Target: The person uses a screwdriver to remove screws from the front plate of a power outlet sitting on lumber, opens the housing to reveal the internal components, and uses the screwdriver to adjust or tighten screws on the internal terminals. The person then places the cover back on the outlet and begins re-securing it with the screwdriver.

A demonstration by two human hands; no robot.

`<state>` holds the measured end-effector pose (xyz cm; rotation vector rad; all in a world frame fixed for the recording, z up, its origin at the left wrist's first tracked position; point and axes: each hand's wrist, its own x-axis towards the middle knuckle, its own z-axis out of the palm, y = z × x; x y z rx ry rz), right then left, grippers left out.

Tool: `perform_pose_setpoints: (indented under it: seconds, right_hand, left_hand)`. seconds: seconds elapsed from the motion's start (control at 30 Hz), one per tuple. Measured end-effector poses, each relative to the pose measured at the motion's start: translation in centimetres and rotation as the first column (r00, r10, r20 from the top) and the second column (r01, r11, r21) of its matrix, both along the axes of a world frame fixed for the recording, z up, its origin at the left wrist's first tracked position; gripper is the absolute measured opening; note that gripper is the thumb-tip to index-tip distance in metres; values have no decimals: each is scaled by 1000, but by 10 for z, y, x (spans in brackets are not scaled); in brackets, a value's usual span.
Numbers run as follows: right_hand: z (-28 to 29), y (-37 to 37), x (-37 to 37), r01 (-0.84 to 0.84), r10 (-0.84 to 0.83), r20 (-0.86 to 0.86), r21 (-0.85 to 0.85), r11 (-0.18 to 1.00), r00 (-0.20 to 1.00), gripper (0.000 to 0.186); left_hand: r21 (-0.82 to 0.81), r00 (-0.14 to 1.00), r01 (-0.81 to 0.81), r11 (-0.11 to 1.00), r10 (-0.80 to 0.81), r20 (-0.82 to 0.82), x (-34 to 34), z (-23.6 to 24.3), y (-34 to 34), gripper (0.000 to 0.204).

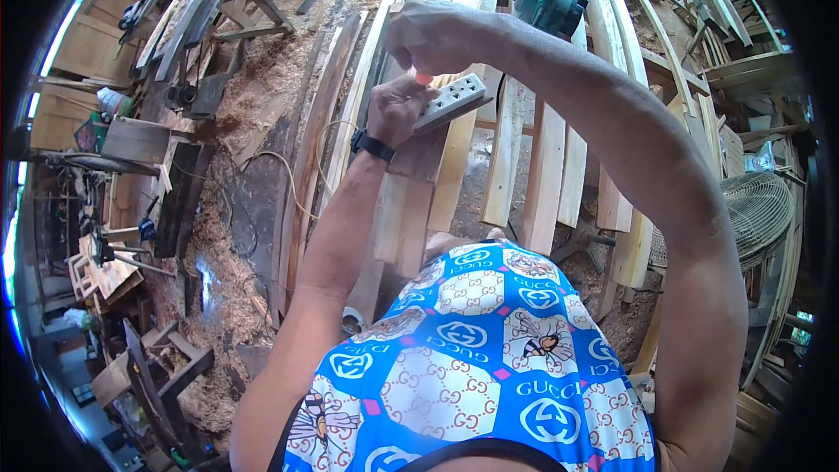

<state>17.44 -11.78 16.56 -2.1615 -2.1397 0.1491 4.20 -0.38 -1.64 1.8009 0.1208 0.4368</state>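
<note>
A white power strip with several sockets lies on a brown board ahead of me. My left hand, with a dark watch on its wrist, is closed at the strip's near left end. Just above it my right hand curls down with bent fingers around a small orange thing. Most of that orange thing is hidden by my fingers, so its kind does not show. Both hands almost touch over the strip's end.
Long pale planks run away from me side by side. A green power tool rests on them at the far side. A yellowish cord loops at the left over shavings. A round fan stands at right.
</note>
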Motion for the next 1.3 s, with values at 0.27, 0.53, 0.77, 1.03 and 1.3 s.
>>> perform_pose_setpoints:
  seconds: [0.27,0.53,0.77,1.03,1.3]
  right_hand:
    - [10,12,-24,419,-437,-90,-168,892,895,31]
    - [33,3,-19,279,-299,-99,-177,944,949,28]
    - [18,8,-23,211,-210,18,-57,976,978,40]
    - [14,6,-23,304,-308,-65,-72,950,949,35]
    - [2,13,-22,279,-281,-47,-36,960,959,30]
  left_hand:
    - [15,995,54,998,-53,-85,-12,13,3,26]
    - [57,996,56,997,-52,-70,-8,14,6,27]
    - [75,993,-106,991,110,-41,-8,10,-2,19]
    - [341,928,-41,939,162,-336,0,31,-12,15]
    - [306,996,-63,950,81,-44,-5,8,3,28]
